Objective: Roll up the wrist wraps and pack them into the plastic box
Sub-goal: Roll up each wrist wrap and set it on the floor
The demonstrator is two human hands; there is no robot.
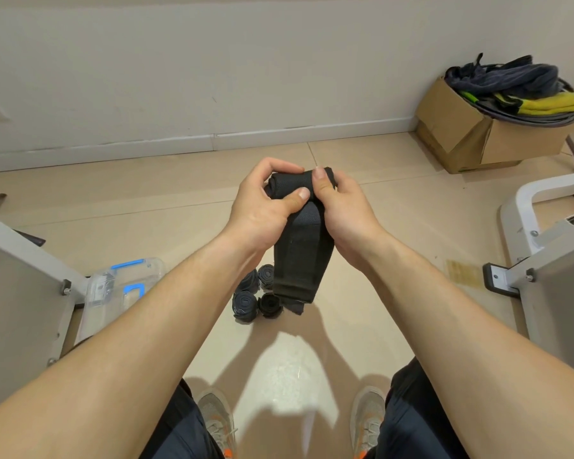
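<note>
A black wrist wrap (300, 256) is held up in front of me, its top end wound into a small roll and the rest hanging down toward the floor. My left hand (265, 207) grips the roll from the left with the thumb pressed on its front. My right hand (342, 207) grips it from the right, thumb on top. Several rolled dark wraps (256, 293) lie on the tiled floor below the hanging end. The clear plastic box (120, 293) with blue latches sits on the floor at the left, partly hidden by my left forearm.
Grey metal bench frames stand at the left (24, 286) and right (550, 260). A cardboard box (478, 134) stuffed with dark and yellow bands sits by the wall at the back right. My shoes (219, 422) are at the bottom on the beige tiles.
</note>
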